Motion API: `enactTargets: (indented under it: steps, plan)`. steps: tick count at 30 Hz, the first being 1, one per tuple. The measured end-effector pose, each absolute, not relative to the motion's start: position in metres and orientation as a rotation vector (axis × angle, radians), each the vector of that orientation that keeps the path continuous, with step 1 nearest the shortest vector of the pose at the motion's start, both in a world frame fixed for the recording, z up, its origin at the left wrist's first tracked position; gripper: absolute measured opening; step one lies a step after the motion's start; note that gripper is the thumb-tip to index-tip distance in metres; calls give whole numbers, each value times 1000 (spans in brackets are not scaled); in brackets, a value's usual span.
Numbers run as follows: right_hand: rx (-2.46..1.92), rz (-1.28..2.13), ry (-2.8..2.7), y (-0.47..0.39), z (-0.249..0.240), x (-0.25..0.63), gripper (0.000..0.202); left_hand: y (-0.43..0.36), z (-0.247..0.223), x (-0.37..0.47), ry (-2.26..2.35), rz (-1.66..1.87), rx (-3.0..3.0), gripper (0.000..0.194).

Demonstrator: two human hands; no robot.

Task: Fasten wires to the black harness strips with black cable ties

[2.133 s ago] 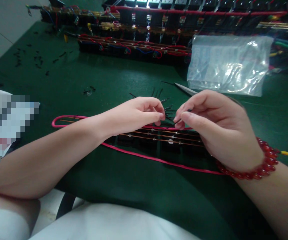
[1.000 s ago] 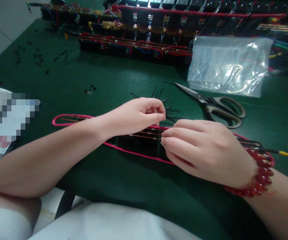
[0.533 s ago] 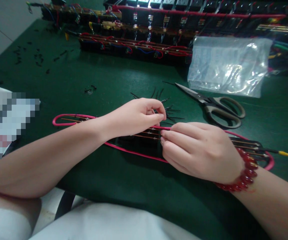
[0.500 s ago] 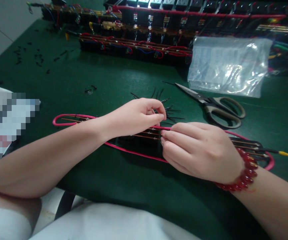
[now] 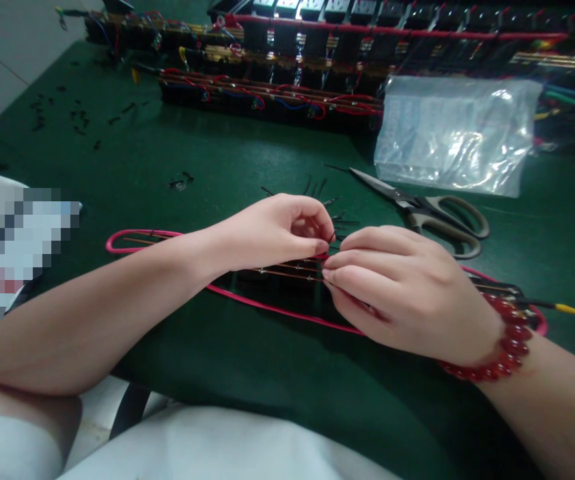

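A long black strip (image 5: 287, 288) with copper-coloured rods lies across the green table, and a pink cable (image 5: 267, 307) runs around it. My left hand (image 5: 292, 230) is over the strip's upper edge, thumb and forefinger pinched on the end of a thin black tie (image 5: 333, 237). Close beside it, my right hand (image 5: 397, 287) has its fingers bunched at the rods and the pink cable; their tips are partly hidden, so what they hold is unclear. Several loose black ties (image 5: 317, 189) lie behind my hands. A red bead bracelet (image 5: 514, 333) circles my right wrist.
Scissors (image 5: 417, 210) lie behind my right hand, with a clear plastic bag (image 5: 457, 133) beyond them. Wired strips (image 5: 267, 93) fill the back of the table (image 5: 117, 160). Black scraps (image 5: 80, 120) are scattered at the back left. A blurred-out object (image 5: 17, 247) sits at the left edge.
My left thumb and forefinger have closed on the black tie. My right hand has shifted slightly right and its upper fingers have lifted a little. The strip has stayed in place.
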State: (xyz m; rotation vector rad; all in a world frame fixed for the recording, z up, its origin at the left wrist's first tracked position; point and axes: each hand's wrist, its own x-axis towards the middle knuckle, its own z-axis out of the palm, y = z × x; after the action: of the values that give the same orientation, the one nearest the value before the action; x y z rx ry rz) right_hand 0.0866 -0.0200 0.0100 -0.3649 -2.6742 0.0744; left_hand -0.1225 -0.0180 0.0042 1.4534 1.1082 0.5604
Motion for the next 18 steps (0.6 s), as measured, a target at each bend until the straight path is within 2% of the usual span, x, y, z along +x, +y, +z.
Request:
enactTargets:
  steps: [12,18]
  plan:
    - [-872,690,-2444,-15,12,85,8,-18,1,-123,1100,584,1514,9]
    - [-1043,855,-2383,-12,12,86,13,-20,1,-122,1137,589,1602,6]
